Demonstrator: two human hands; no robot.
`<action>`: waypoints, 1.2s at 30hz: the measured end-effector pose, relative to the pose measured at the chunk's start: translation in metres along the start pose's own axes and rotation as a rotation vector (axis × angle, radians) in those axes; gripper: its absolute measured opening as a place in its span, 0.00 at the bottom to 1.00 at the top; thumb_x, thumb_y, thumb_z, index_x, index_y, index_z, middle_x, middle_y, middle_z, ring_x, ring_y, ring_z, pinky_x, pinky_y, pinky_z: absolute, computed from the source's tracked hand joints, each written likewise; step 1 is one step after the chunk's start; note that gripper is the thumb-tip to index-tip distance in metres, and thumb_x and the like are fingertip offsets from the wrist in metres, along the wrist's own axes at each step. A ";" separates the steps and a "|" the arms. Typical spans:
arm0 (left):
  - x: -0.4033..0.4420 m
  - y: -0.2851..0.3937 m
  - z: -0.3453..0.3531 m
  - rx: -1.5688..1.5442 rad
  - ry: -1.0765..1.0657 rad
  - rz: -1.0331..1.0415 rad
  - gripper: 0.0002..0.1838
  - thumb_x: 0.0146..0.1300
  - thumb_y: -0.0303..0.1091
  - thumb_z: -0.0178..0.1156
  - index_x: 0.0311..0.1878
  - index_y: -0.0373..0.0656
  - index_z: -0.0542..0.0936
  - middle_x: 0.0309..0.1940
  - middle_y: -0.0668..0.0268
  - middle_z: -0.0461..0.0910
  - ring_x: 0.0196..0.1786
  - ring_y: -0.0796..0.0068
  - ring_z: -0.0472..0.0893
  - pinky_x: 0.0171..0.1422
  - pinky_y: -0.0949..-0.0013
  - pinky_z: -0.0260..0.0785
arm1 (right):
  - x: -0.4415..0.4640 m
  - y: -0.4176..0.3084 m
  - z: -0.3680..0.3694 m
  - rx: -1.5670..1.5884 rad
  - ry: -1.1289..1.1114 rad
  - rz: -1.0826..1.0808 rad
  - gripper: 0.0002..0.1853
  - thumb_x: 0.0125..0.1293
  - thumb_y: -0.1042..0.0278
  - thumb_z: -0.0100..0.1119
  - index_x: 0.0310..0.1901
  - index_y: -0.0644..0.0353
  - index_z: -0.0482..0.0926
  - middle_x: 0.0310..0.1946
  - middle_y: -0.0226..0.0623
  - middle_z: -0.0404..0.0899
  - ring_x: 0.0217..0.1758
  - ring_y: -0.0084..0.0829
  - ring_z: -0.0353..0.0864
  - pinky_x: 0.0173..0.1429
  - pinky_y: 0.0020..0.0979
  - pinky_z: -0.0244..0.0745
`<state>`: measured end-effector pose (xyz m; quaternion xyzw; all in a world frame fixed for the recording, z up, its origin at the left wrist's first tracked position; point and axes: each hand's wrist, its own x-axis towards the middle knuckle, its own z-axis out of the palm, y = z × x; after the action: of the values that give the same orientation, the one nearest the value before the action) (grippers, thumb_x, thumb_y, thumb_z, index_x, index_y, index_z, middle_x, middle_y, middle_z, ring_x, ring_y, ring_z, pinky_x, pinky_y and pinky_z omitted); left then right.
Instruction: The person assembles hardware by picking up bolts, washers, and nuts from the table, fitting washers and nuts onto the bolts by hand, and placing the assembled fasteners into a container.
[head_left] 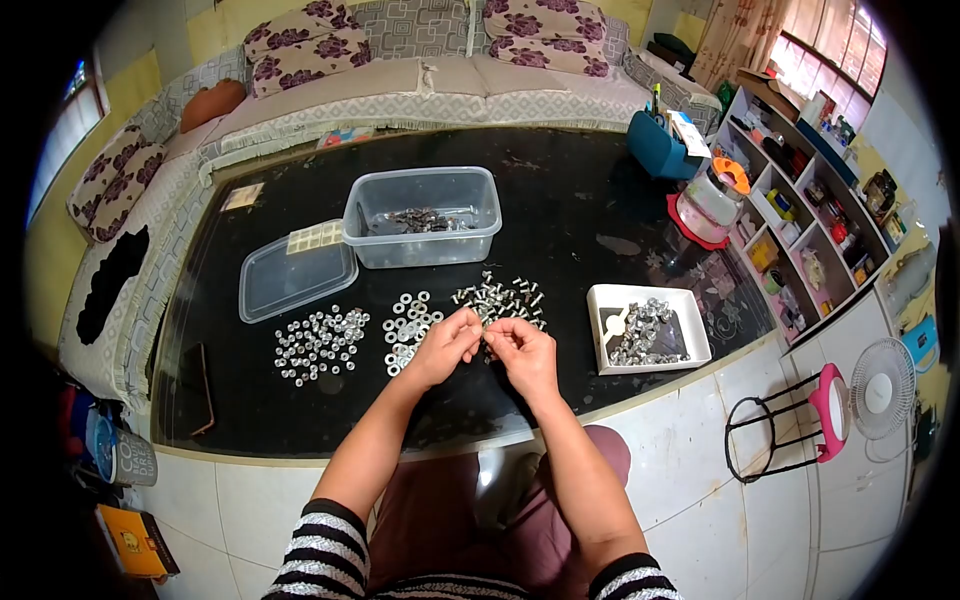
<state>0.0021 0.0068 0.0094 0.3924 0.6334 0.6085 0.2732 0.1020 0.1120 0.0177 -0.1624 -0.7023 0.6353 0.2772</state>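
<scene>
The left hand and right hand hide some metal bolts, the bit they pinch is too tiny to tell, and the near edge cuts off the striped sleeves.

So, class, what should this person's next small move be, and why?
Probably press together whatever the left hand and right hand pinch, before parting them: their fingertips meet close by the loose metal fasteners, where a dropped piece could get lost.
</scene>
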 end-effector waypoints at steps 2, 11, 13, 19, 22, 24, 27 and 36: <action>0.000 -0.002 -0.001 0.025 -0.038 -0.019 0.12 0.63 0.40 0.43 0.29 0.42 0.67 0.17 0.71 0.66 0.21 0.84 0.65 0.26 0.82 0.58 | -0.001 0.000 0.002 -0.032 0.005 -0.049 0.02 0.52 0.77 0.58 0.29 0.65 0.76 0.19 0.27 0.74 0.21 0.13 0.69 0.26 0.17 0.66; -0.002 0.005 0.000 0.066 -0.002 -0.017 0.14 0.63 0.39 0.43 0.26 0.41 0.68 0.17 0.72 0.67 0.19 0.84 0.65 0.25 0.81 0.58 | -0.001 -0.003 0.001 0.016 -0.016 -0.002 0.02 0.53 0.77 0.57 0.29 0.65 0.76 0.19 0.27 0.74 0.20 0.13 0.68 0.25 0.16 0.65; 0.000 -0.002 0.001 0.008 0.053 -0.093 0.13 0.62 0.39 0.45 0.26 0.41 0.68 0.16 0.72 0.66 0.19 0.84 0.65 0.25 0.81 0.58 | -0.001 -0.003 0.002 0.023 -0.025 -0.008 0.02 0.54 0.77 0.56 0.29 0.65 0.76 0.19 0.27 0.74 0.20 0.13 0.68 0.25 0.16 0.65; 0.000 0.001 0.001 -0.017 0.032 -0.004 0.14 0.61 0.40 0.46 0.27 0.40 0.69 0.16 0.72 0.68 0.20 0.84 0.67 0.25 0.80 0.60 | 0.000 -0.005 0.001 0.007 -0.018 0.018 0.02 0.54 0.77 0.56 0.29 0.65 0.76 0.20 0.27 0.73 0.21 0.13 0.69 0.24 0.16 0.65; 0.001 -0.006 -0.002 0.022 0.023 -0.094 0.13 0.61 0.40 0.46 0.28 0.40 0.69 0.16 0.71 0.68 0.20 0.84 0.67 0.25 0.80 0.60 | -0.001 -0.003 0.002 0.014 -0.028 -0.007 0.02 0.54 0.77 0.56 0.29 0.65 0.76 0.19 0.27 0.74 0.21 0.13 0.69 0.25 0.16 0.65; 0.001 -0.008 -0.001 0.008 0.059 -0.061 0.14 0.61 0.40 0.46 0.27 0.40 0.69 0.16 0.71 0.68 0.20 0.84 0.67 0.25 0.80 0.60 | -0.001 -0.004 0.002 0.008 -0.006 0.010 0.02 0.54 0.77 0.56 0.29 0.65 0.76 0.19 0.27 0.74 0.21 0.13 0.69 0.25 0.16 0.66; 0.000 0.002 0.003 -0.012 0.081 -0.006 0.15 0.62 0.40 0.45 0.26 0.40 0.69 0.16 0.71 0.68 0.20 0.84 0.67 0.24 0.80 0.60 | 0.000 -0.007 0.001 0.001 -0.008 0.016 0.02 0.53 0.77 0.56 0.28 0.65 0.76 0.19 0.27 0.74 0.21 0.14 0.69 0.25 0.16 0.66; -0.001 0.006 0.003 -0.022 0.065 -0.048 0.14 0.63 0.39 0.43 0.24 0.42 0.67 0.16 0.71 0.66 0.19 0.84 0.65 0.25 0.80 0.57 | 0.001 -0.002 0.001 0.057 -0.019 0.043 0.02 0.54 0.77 0.56 0.29 0.65 0.75 0.19 0.28 0.74 0.20 0.14 0.69 0.25 0.17 0.66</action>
<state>0.0065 0.0077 0.0152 0.3541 0.6444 0.6210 0.2715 0.1004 0.1113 0.0198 -0.1635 -0.6826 0.6625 0.2614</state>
